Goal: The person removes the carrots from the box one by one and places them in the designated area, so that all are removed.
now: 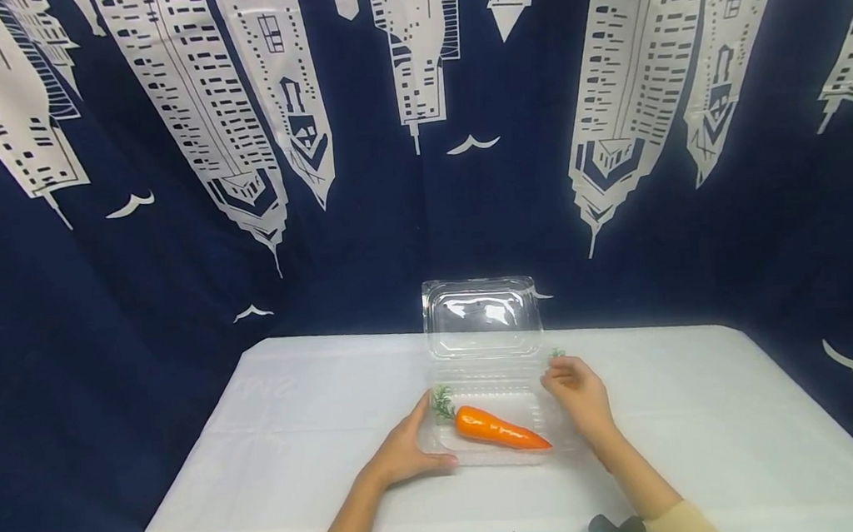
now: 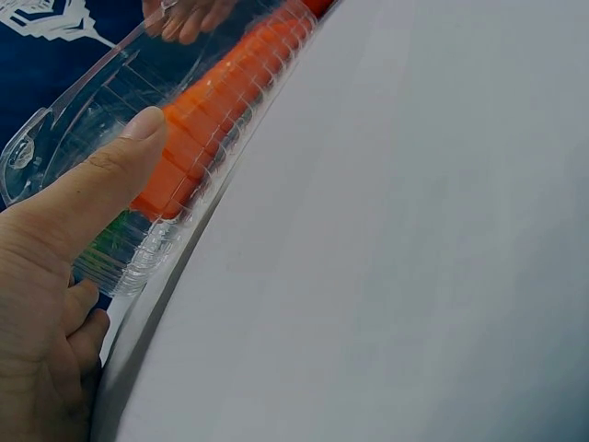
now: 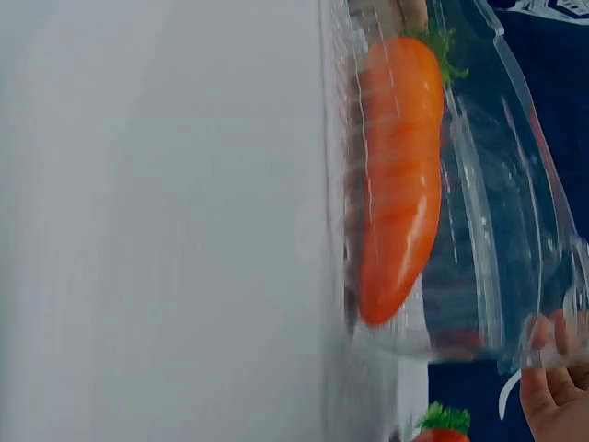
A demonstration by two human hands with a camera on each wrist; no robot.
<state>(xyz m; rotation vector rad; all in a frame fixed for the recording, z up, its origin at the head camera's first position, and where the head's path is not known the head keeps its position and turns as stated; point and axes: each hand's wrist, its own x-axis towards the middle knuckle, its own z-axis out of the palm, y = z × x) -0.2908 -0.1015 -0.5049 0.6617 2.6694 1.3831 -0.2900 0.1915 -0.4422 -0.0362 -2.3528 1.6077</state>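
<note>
Head view: our left hand (image 1: 405, 451) grips the box (image 1: 496, 459) on the table (image 1: 298, 443); our right hand (image 1: 581, 392) is beside it, hold unclear. 1 carrot (image 1: 495, 429) lies inside; we judge the box light, bendy, best held low.

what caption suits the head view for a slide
An orange carrot lies in an open clear container on a white table, between a person's left grip and right grip.
</note>
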